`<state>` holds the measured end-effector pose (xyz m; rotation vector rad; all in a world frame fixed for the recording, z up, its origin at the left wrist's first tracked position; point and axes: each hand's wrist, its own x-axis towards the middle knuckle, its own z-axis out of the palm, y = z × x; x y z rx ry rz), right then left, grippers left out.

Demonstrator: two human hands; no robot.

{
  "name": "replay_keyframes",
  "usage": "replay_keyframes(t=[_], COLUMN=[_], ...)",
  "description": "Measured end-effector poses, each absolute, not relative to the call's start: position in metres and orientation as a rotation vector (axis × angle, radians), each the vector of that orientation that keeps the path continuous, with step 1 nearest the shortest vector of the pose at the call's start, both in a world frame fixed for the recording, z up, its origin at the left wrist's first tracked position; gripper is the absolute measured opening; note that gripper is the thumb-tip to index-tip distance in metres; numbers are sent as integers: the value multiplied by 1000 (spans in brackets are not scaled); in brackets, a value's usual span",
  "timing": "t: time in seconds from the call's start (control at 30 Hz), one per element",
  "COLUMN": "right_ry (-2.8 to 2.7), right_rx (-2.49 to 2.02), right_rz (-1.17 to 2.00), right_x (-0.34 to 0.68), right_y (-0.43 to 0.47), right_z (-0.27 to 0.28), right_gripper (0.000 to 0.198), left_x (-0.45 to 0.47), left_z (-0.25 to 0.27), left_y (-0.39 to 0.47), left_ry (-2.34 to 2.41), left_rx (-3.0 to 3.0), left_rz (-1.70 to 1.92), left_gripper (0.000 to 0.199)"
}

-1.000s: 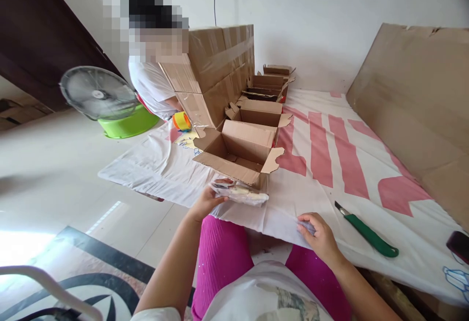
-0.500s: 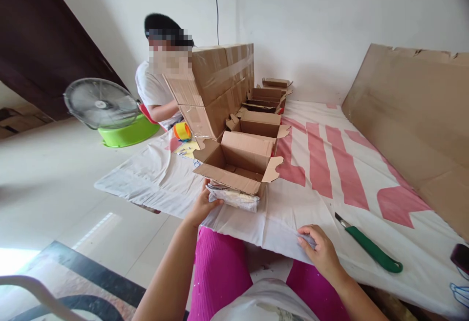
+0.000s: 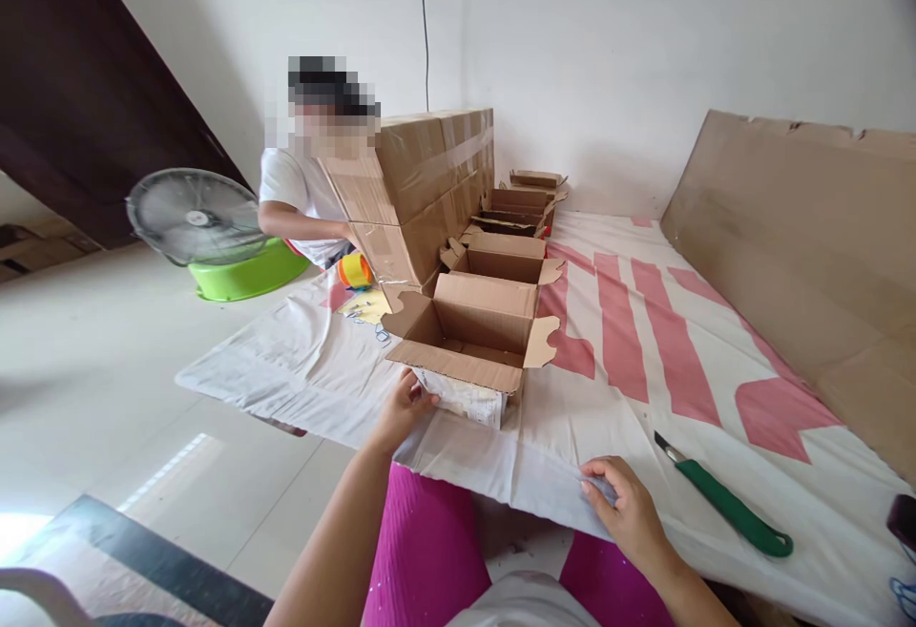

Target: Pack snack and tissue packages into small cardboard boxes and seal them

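An open-topped cardboard box (image 3: 468, 377) stands upright near the table's front edge, flaps spread, with a printed label (image 3: 465, 398) on its near side. My left hand (image 3: 409, 409) grips its near left corner, thumb along the front and fingers around the side. At the front edge, my right hand (image 3: 621, 495) rests on the cloth, thumb and fingers apart, holding nothing I can see. Right of that hand lies a green-handled utility knife (image 3: 730, 508), blade pointing away to the left.
More open boxes (image 3: 507, 255) line up behind, beside a stack of taped cartons (image 3: 422, 188). Tape rolls (image 3: 355, 271) lie at left near a co-worker (image 3: 304, 193). A large cardboard sheet (image 3: 801, 226) leans at right. A fan (image 3: 197, 217) stands on the floor.
My view has tilted up slightly, bringing a wall socket into sight. The co-worker's forearm shows more beside the cartons. Both my hands keep nearly the same places.
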<state>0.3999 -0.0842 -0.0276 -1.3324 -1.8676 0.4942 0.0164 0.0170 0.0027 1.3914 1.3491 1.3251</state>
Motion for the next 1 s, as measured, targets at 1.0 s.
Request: replay_keyframes(t=[1.0], right_ry=[-1836], right_rx=[-1338], right_rz=[664], right_x=[402], right_y=[-87], right_z=[-3], right_gripper=[11], left_x=[49], left_z=[0], left_y=[-1], left_ry=[1676], left_rx=[1319], left_rz=[1402], left_gripper=[54])
